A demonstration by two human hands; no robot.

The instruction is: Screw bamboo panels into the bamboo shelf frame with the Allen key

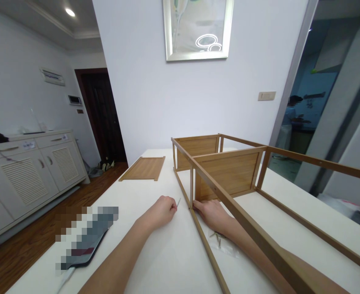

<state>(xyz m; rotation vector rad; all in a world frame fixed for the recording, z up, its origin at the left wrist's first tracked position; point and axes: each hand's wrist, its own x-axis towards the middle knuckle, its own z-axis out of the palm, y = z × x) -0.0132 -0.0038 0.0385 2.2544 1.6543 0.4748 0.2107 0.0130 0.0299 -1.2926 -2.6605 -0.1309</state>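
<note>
One rectangular, open frame of light brown wood (229,200) lies on the white counter (164,261), extending from the centre of the frame of view to the right edge. Two wooden panels stand within it: the farther panel (198,149) near the centre and the nearer panel (229,173) right of centre. The right hand (213,214) reaches beneath the upper rail; its fingers are bent and touch the foot of a slender upright at the lower rail, and whether they grasp anything cannot be told. The left hand (163,211), at centre, has its fingers clenched around a thin, grey, metal-looking rod (178,202), its tip projecting towards that joint. Beside the right forearm, brass-coloured screws (219,241) lie with a clear plastic bag (230,250). A flat, loose wooden panel (145,168) lies left of centre; a dark phone (88,245), partly pixelated, with a white cable (66,279), occupies the lower left. A silver-framed picture (198,30) hangs at upper centre.
</note>
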